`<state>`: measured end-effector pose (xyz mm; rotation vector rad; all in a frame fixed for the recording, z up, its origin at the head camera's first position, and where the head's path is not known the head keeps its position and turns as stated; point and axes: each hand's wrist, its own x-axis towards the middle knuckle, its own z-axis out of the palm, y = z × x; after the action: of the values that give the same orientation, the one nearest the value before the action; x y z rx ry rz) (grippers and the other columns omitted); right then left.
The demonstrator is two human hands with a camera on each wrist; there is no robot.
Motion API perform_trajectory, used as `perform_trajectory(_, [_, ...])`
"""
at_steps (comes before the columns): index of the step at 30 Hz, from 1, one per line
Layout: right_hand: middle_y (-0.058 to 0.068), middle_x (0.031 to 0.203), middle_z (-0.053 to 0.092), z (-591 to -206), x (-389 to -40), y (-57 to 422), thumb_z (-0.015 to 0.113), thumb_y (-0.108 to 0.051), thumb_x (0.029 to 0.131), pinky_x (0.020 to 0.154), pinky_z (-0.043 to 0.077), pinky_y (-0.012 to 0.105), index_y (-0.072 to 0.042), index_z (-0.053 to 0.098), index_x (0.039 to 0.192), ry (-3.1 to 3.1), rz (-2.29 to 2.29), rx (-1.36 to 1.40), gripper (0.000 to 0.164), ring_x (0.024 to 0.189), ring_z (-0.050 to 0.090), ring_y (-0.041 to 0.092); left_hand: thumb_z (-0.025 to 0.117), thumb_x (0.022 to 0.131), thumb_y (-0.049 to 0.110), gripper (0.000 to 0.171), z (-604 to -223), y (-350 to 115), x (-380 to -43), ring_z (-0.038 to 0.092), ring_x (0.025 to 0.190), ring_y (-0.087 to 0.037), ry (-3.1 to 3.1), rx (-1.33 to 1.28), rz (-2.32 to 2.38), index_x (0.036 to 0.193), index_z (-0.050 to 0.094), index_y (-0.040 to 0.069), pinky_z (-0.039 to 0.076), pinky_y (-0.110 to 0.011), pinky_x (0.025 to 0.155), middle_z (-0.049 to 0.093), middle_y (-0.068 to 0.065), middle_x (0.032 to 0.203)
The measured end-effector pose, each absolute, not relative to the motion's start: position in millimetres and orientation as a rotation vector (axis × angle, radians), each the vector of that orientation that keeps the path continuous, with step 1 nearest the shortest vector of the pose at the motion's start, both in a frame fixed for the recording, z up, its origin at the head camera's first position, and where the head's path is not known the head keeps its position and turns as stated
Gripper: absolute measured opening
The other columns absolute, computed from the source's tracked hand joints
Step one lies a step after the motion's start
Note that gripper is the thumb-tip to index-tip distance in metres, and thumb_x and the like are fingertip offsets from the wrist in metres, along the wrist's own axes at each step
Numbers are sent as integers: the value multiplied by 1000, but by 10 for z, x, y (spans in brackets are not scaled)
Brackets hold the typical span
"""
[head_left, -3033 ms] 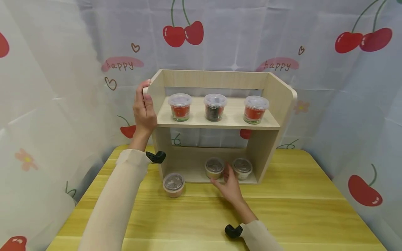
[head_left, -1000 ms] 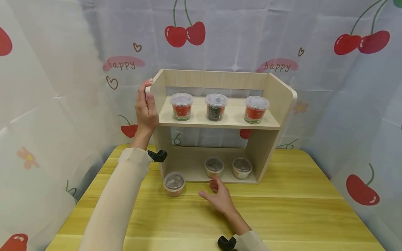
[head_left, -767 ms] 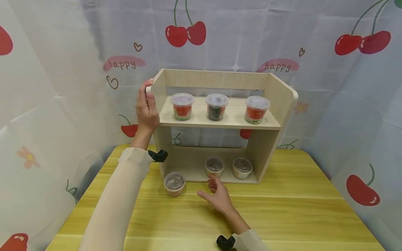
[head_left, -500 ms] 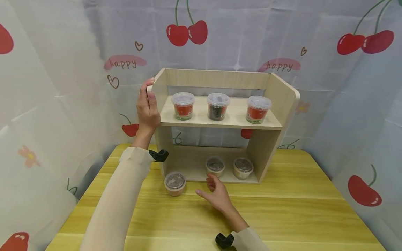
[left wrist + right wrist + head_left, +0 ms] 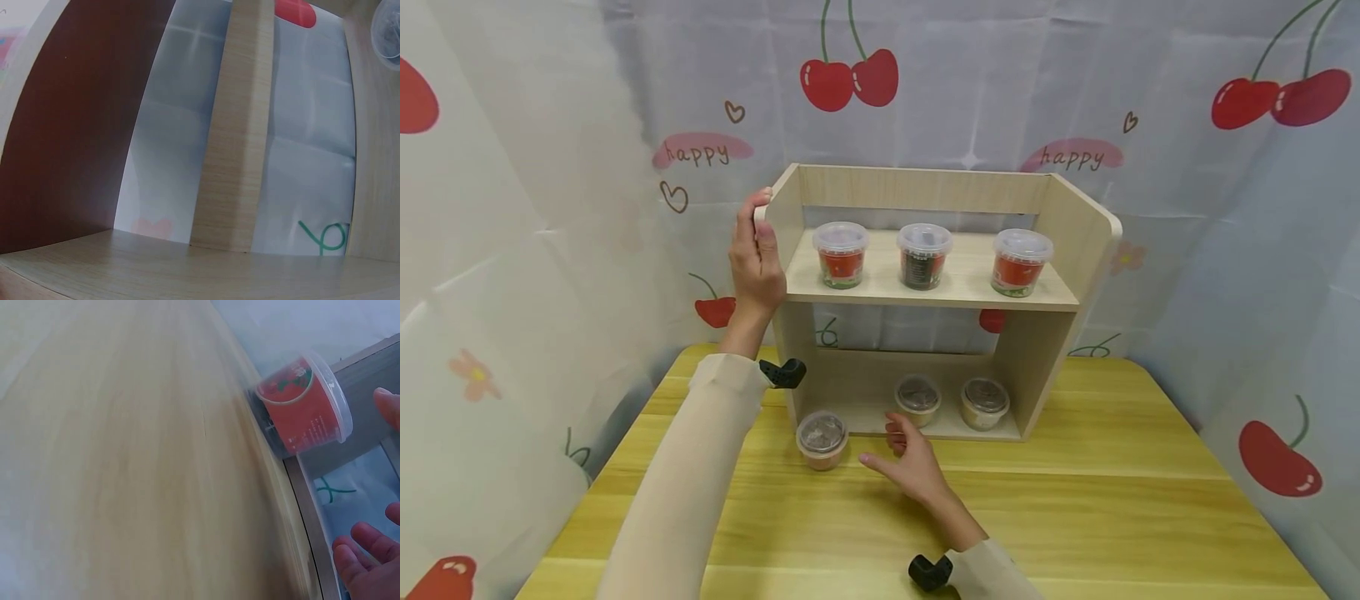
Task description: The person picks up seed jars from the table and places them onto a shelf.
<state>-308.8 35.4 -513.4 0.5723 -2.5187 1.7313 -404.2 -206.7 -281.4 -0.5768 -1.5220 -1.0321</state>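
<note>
My left hand (image 5: pixel 756 262) grips the upper front edge of the left side panel of a pale wooden two-tier shelf (image 5: pixel 925 190). In front of the lower tier my right hand (image 5: pixel 913 462) holds nothing, its thumb spread from bent, relaxed fingers. To its left, a lidded plastic cup (image 5: pixel 822 440) stands on the table at the shelf's front left corner; its red label shows in the right wrist view, where the right hand (image 5: pixel 372 559) enters from the right. Just beyond the fingertips, a lidded cup (image 5: pixel 917 400) stands on the lower tier, with another cup (image 5: pixel 985 403) right of it.
Three red-labelled cups with clear lids stand on the upper tier: a left cup (image 5: pixel 841 255), a middle cup (image 5: pixel 923 256) and a right cup (image 5: pixel 1021 262). The shelf stands on a yellow wood-grain table (image 5: pixel 1112 517). A cherry-print curtain (image 5: pixel 970 83) hangs behind and at both sides.
My right hand has moved left and back from between the two lower-tier cups, out in front of the shelf. The left hand keeps its grip. The cups stay in place; the view shifts slightly.
</note>
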Motion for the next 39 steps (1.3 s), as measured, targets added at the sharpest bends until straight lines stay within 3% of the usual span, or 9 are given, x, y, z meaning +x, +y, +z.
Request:
perform_trajectory(14, [24,128,54,-5150,-3112,217,84,-27,81,99,44,51,2,41,145,-2500,1769,607,82,117,55,39,37,106,29,41,-2834,-2065,-4057,50,126,-18,-1532,-578,-1024,132,50,0,40,-35,105,55,-7,138])
perform_trajectory(24, [23,127,54,-5136,-3122,129,84,-28,80,98,45,50,2,40,145,-2502,1775,622,83,116,56,38,38,105,17,35,-2817,-2052,-4046,48,128,-17,-1551,-570,-1032,133,49,-1,39,-34,106,54,-8,139])
perform_trajectory(32, [24,126,55,-5136,-3108,54,85,-28,79,98,45,50,3,41,144,-2497,1785,637,85,116,56,39,37,98,-3,33,-2808,-2044,-4038,48,128,-25,-1548,-540,-1011,128,48,-10,35,-36,109,53,-23,135])
perform_trajectory(39, [24,127,55,-5141,-3121,-8,86,-29,78,98,45,49,2,41,145,-2523,1769,639,86,115,56,38,38,103,11,34,-2816,-2068,-4039,49,127,-20,-1565,-549,-1008,132,48,-3,39,-34,106,54,-13,138])
